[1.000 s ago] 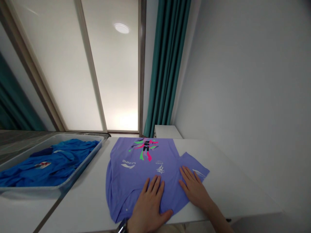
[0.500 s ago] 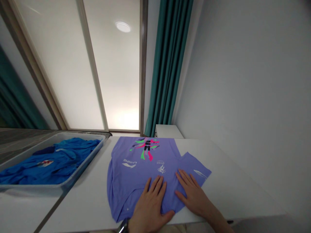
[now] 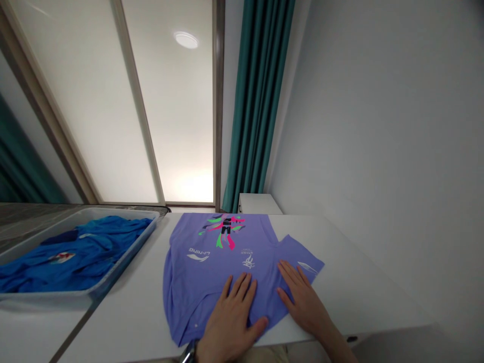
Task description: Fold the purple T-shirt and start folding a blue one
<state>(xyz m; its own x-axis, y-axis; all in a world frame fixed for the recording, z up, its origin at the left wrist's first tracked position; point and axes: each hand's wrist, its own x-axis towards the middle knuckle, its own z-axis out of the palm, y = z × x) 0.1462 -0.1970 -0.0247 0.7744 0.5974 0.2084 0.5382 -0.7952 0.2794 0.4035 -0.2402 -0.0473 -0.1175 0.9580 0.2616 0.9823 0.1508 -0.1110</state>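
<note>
A purple T-shirt (image 3: 212, 257) with a pink, green and black print and white logos lies spread face up on the white table (image 3: 363, 292). My left hand (image 3: 230, 320) rests flat on the shirt near its collar end, fingers stretched out. My right hand (image 3: 302, 300) lies flat beside it, fingers spread on the shirt near the right sleeve (image 3: 302, 257). Neither hand holds anything.
A grey tray (image 3: 124, 262) at the left holds crumpled blue garments (image 3: 71, 254). A small white cabinet (image 3: 257, 204) stands behind the table by a teal curtain (image 3: 257, 101). A white wall runs along the right and a frosted window lies ahead.
Both hands stay flat on the shirt. The right hand shifted slightly left and then back toward the sleeve; the view moved a little.
</note>
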